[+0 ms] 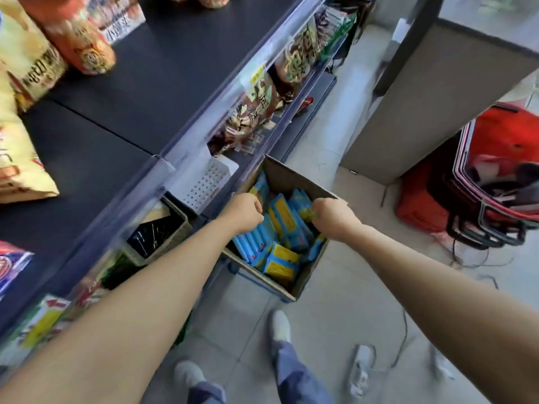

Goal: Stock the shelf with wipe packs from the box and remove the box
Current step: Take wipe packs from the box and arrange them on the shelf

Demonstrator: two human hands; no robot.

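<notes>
Pale tiled floor (335,301), grey counter (437,97) on the right, stacked red baskets (495,147) just beside it.

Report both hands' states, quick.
Left hand: curled over the box rim, gripping it.
Right hand: curled at the opposite rim; whether it grips the rim or a pack cannot be told.

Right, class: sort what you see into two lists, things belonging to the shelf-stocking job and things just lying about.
Job: cardboard box, wipe packs, shelf, left hand, right hand.
Lying about: red baskets, snack bags, woven basket, floor cables.
</notes>
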